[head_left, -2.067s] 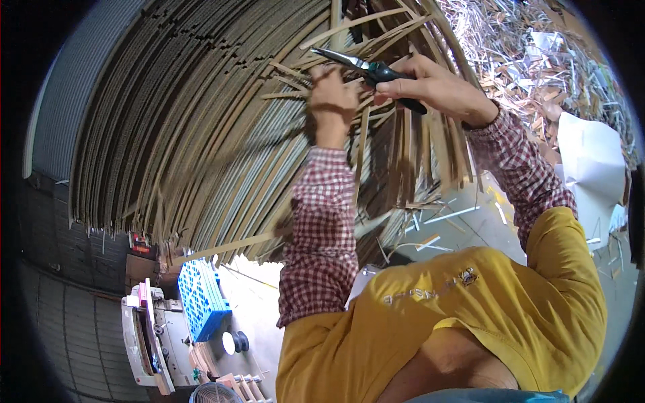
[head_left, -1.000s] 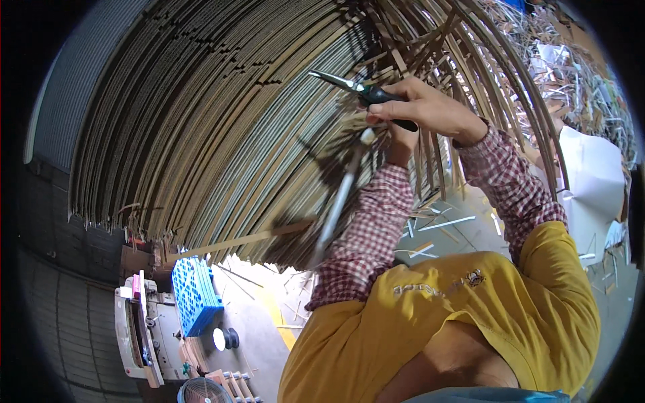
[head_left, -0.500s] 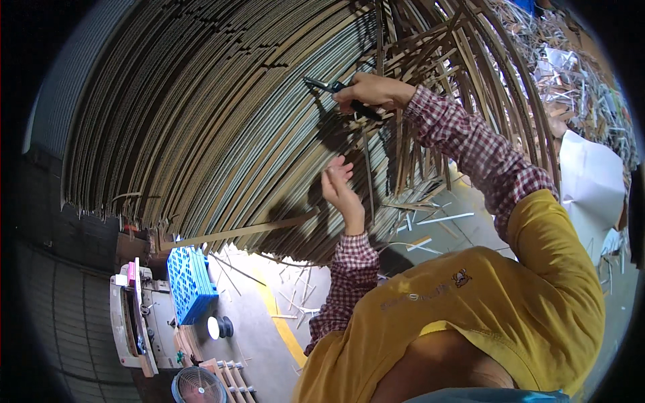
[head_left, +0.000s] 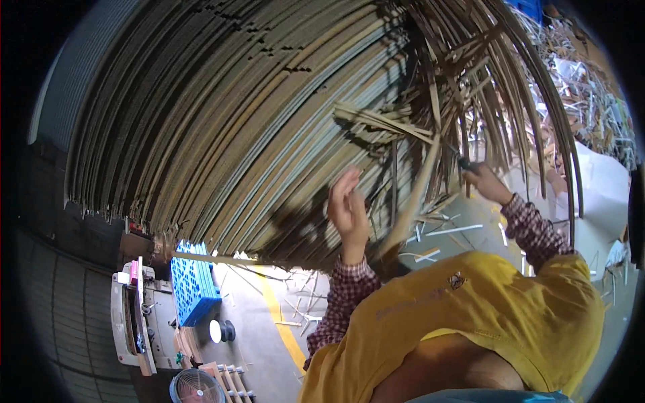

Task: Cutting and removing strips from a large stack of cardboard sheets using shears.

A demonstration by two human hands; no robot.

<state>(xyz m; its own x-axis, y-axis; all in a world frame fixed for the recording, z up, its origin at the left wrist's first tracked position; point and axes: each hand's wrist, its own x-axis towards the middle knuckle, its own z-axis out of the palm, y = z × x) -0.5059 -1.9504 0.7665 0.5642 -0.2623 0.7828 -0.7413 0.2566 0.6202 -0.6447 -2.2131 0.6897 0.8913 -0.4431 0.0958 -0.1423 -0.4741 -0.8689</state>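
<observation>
So, left hand point(head_left: 349, 212) half open, fingers loosely bent, nothing in grip, in front of big cardboard stack point(head_left: 195, 127). Right hand point(head_left: 490, 185) closed round dark-handled tool point(head_left: 466, 164), far end hard to make out near hanging strips point(head_left: 494, 101), right of stack. Blurry strip point(head_left: 415, 196) between hands. Blue plastic crates point(head_left: 193, 287) lower left, fan point(head_left: 197, 388) below.

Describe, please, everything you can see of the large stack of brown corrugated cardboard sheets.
The stack of brown corrugated cardboard sheets fills much of the upper left, its tightly packed edges showing as curved bands. Most look brown; a group toward the right is whitish. Dark stepped notches show near the top. Loose narrow tan strips jut out at its right. The person's open left hand overlaps it in view; contact is unclear.
</observation>
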